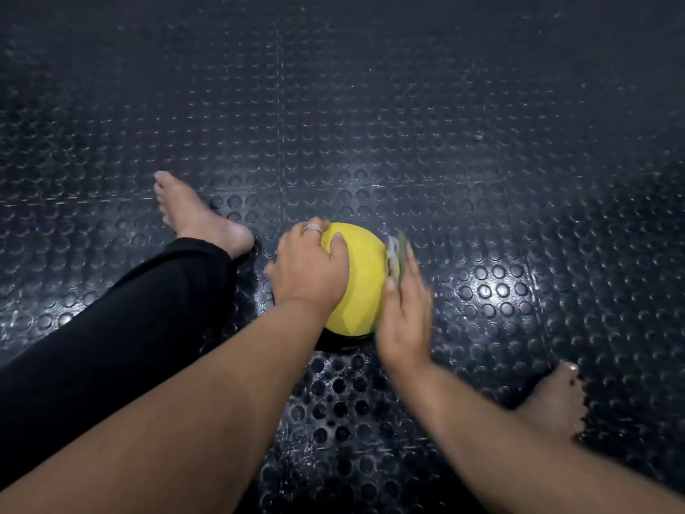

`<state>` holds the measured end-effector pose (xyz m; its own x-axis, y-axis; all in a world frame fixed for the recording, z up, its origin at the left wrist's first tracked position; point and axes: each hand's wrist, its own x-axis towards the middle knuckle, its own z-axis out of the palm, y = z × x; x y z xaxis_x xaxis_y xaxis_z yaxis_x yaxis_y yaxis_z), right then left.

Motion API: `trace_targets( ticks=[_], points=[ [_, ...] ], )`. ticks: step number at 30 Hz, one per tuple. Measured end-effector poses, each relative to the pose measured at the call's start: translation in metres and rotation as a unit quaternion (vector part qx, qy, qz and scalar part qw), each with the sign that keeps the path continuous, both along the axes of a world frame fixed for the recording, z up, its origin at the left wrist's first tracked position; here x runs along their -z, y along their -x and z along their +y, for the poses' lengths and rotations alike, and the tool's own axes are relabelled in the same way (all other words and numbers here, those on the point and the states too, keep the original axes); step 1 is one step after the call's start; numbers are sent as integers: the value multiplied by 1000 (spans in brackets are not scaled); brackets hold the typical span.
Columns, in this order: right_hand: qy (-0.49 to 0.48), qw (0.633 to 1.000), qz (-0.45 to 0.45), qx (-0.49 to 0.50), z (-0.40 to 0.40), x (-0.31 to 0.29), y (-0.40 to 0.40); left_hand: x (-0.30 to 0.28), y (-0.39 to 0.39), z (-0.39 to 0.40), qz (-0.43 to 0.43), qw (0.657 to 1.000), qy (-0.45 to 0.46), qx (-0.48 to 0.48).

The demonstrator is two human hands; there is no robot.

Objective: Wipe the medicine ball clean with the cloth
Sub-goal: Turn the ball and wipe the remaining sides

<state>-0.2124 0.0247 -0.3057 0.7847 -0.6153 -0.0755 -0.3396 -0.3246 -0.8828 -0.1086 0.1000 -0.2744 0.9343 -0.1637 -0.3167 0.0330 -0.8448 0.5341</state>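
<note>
Down on the black studded rubber floor point(444, 161), the yellow medicine ball point(361, 276) sits between the person's two forearms, its dark underside showing just at the bottom edge. The left hand point(309, 268) is clamped over the ball's upper left side, wrist bent down, fingers curled round the curve and the thumb hooked across the top; there's a silver ring point(312, 228) on one finger. The left forearm runs in long and straight from the lower left corner.

Over on the other side, the right hand point(406, 309) lies flat against the ball's right flank, fingers straight and close together, pointing away from the person, palm turned in toward the ball. It's blurred. Sandwiched between those fingers and the ball is the cloth point(396, 259), a pale greenish strip, only its edge peeking out above the fingertips. Whether the thumb pins it I cannot tell; the fingers look to be pressing it against the ball's surface.

The person is seated: a leg in black trousers point(111, 320) stretches out to the left, ending in a bare left foot point(196, 215) resting on its side well clear of the ball. The bare right foot point(556, 398) sits at the lower right, near the right forearm.
</note>
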Motion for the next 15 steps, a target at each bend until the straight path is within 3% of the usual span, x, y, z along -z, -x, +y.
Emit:
trace_targets(
  ticks=[4,7,9,12,15],
  points=[
    [-113,992,45,29,45,-7,46,-6,-15,-10,29,999,-23,-1],
    [-87,993,27,73,23,-4,16,-7,-14,-13,48,997,-26,-50],
    [-59,992,64,93,-7,-3,-16,-7,-8,-11,62,993,-41,-91],
    [-34,987,154,26,-46,-5,-50,-8,-3,-1,74,989,-86,-100],
    [-51,987,146,-47,-55,-12,-57,-9,2,12,18,996,-40,-83]
  ],
)
